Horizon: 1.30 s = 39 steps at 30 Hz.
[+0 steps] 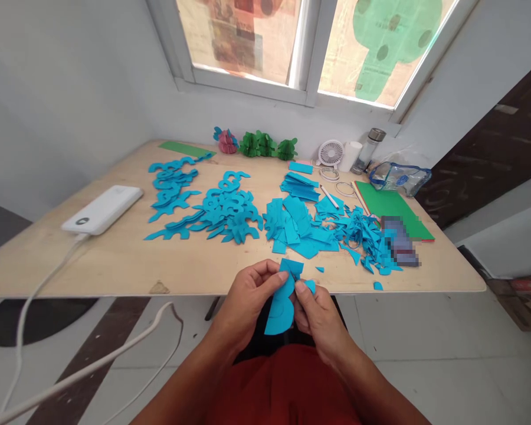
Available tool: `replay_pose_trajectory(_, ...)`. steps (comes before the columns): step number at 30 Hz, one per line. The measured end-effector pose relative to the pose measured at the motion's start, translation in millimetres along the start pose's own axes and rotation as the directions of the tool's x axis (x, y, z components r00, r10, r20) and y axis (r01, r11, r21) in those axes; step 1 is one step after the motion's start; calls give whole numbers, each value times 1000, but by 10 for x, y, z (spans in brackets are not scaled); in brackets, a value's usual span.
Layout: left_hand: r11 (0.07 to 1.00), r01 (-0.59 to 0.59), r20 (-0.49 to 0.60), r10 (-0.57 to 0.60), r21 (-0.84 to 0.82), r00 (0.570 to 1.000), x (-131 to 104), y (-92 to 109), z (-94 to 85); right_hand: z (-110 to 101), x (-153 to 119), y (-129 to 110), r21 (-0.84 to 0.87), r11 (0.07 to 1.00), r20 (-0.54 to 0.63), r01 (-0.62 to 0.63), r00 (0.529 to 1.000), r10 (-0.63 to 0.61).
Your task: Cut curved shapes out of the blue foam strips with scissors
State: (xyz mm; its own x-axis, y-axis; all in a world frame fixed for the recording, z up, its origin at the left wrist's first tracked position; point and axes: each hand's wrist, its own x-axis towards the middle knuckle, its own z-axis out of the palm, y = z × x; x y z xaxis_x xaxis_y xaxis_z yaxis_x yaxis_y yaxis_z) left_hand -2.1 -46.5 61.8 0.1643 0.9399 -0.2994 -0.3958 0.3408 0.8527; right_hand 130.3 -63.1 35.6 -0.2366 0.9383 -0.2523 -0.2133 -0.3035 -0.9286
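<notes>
Just in front of the table's near edge, my left hand [250, 295] pinches a folded-looking piece of blue paper [281, 310] between thumb and fingers. The paper has a scalloped right edge and a faint curved line drawn on it. My right hand [318, 313] is closed at that edge, thumb on top, with a small blue flap [310, 286] showing beside the thumb. A thin dark line crosses the paper near the right thumb; I cannot tell whether it is a cut or a tool. The right fingertips are partly hidden behind the paper.
Beyond my hands on the table [115, 265] lie curly blue cutouts [230, 206], flat blue pieces [298, 227] and blue scraps [363, 233]. A white power bank [104, 209] sits left, its cable hanging over the edge. A fan [331, 153] and bottle [369, 151] stand at the back.
</notes>
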Motion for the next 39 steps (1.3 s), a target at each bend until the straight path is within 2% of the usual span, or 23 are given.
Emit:
replay_pose_trajectory(6, 997, -73, -43, 74, 16, 996, 5, 5, -8, 12, 5, 17, 7, 1000, 19, -17, 1000, 17)
replay_pose_trajectory(15, 993, -111, -85, 114, 46, 990, 75, 8, 30, 20, 68, -38, 37, 998, -44, -54, 998, 55)
replay_pose_trajectory(26, 997, -79, -23, 79, 3, 997, 205, 43, 70, -88, 195, -98, 27, 997, -31, -68, 997, 68)
replay_pose_trajectory(34, 989, -123, -134, 133, 87, 982, 276, 29, 167, -105, 281, -160, 75, 986, -138, -147, 978, 157)
replay_pose_trajectory(39, 983, -139, -175, 158, 117, 972, 323, 20, 219, -116, 304, -187, 78, 986, -180, -145, 971, 157)
